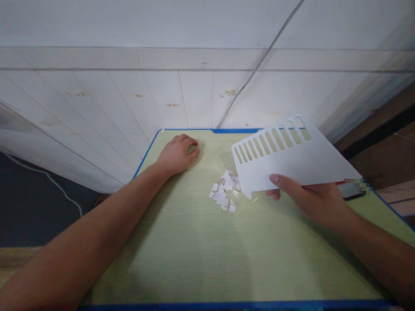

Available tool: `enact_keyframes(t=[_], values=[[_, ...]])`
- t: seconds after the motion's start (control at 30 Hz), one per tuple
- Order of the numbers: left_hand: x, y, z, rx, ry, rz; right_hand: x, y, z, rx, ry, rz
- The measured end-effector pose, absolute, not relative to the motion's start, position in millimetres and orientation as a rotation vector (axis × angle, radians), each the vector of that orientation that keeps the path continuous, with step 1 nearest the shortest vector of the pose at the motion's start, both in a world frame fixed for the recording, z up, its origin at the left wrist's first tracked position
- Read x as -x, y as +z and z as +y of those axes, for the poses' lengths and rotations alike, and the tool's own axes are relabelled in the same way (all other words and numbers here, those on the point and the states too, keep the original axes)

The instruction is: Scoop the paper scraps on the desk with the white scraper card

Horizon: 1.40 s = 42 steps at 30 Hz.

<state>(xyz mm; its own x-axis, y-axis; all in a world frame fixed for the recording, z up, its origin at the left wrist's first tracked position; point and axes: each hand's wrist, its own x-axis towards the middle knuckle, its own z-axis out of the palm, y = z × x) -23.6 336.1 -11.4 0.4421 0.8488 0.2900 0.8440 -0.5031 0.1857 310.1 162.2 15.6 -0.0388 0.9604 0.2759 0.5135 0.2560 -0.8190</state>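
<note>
My left hand [180, 153] rests on the far left part of the table, its fingers curled and the thumb apart from them, with nothing held. In my right hand [319, 201] is a white flat board with slots [292, 166], gripped at its near edge with the thumb on top. A row of rounded slots runs along the board's far side, and the board is tilted above the table. Just left of its near corner lies a small heap of white paper scraps [224, 190]. The board hides part of the heap's right side.
The pale green table [181, 259] has a blue edge. A white panelled wall [194, 95] stands behind it, with a grey cable [256, 71] running down. Partly behind my right hand lies a flat object with a dark edge [353, 195]. Brown cardboard [385, 151] stands at the right.
</note>
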Motion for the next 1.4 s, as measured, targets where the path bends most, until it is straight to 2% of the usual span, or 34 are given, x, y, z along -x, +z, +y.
enact_keyframes(t=[0.17, 0.5, 0.73, 1.27, 1.4], values=[[23.7, -11.2, 335.3, -2.625, 0.571, 1.573, -302.7, 21.3, 159.2, 1.380, 0.781, -1.757], [23.5, -12.7, 335.8, -2.633, 0.569, 1.569, -306.9, 23.7, 158.2, 1.364, 0.735, -1.755], [26.6, -14.5, 339.4, -2.633, 0.592, 1.542, -308.0, 26.3, 160.8, 1.349, 0.847, -1.711], [27.5, -18.3, 343.1, -2.639, 0.671, 1.519, -309.3, 14.3, 169.6, 1.292, 0.755, -1.544], [27.5, -17.7, 342.8, -2.637, 0.653, 1.518, -302.8, 13.0, 165.4, 1.297, 0.725, -1.651]])
